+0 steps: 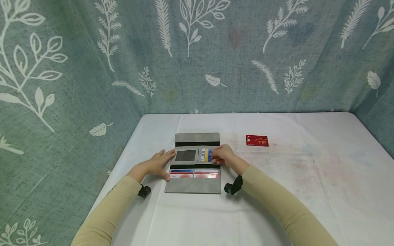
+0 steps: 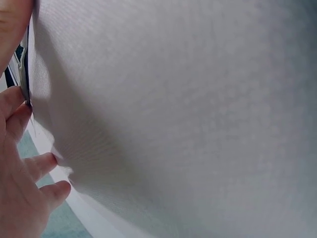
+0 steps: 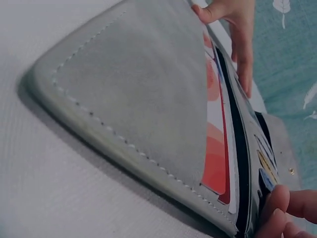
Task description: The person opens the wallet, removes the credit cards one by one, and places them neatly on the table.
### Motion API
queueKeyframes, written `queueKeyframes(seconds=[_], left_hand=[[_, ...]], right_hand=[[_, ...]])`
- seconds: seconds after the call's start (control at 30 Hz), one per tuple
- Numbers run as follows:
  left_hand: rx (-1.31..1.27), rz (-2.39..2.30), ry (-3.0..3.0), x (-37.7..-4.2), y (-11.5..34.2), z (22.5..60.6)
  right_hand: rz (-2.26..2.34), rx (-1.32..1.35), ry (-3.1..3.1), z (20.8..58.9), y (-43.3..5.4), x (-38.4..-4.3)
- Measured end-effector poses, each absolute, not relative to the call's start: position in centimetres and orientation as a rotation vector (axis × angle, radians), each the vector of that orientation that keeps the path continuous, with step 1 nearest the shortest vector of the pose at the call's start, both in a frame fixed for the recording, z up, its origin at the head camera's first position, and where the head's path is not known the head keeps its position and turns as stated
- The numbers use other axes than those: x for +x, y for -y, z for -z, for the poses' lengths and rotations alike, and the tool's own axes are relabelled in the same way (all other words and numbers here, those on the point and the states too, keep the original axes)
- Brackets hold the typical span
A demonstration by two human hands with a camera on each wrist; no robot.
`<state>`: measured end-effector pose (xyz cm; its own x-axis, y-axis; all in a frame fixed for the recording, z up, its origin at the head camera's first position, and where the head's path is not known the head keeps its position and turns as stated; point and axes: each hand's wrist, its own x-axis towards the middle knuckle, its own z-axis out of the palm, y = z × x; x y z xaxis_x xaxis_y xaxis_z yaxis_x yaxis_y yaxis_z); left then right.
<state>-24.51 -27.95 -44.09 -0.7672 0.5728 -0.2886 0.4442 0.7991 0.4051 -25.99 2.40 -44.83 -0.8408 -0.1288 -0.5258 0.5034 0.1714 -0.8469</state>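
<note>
A grey wallet (image 1: 193,186) lies unfolded on the white table. In its lower part sit red-and-white cards (image 1: 181,175) side by side in slots, with more card edges behind them. The middle panel has a dark window (image 1: 185,155) and a pocket holding blue and yellow cards (image 1: 206,154). My left hand (image 1: 156,165) rests spread along the wallet's left edge, thumb near the lower cards. At the right edge of the middle panel, my right hand (image 1: 225,156) pinches a blue card (image 3: 267,179) between thumb and fingers. The fingertips partly hide that card.
A red VIP card (image 1: 257,140) lies flat on the table, to the right beyond the wallet. Green leaf-patterned cloth (image 1: 203,92) hangs behind and along the sides of the table (image 1: 197,222). Black wrist cameras (image 1: 234,185) are strapped at both sleeves.
</note>
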Motion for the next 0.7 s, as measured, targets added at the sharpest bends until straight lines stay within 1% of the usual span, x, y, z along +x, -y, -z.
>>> queueKeyframes(seconds=[0.23,0.47,0.7], left_hand=[[0.732,-0.3,-2.61,-24.44,27.61,44.13],[0.735,-0.312,-2.616,-24.31,27.45,43.57],[0.735,-0.305,-2.614,-24.39,27.5,43.74]], right_hand=[[1.668,0.318,-2.035,44.86,-2.32,-25.75],[1.676,0.303,-2.173,45.5,-1.85,-25.32],[1.716,0.318,-2.145,45.68,-1.94,-25.25]])
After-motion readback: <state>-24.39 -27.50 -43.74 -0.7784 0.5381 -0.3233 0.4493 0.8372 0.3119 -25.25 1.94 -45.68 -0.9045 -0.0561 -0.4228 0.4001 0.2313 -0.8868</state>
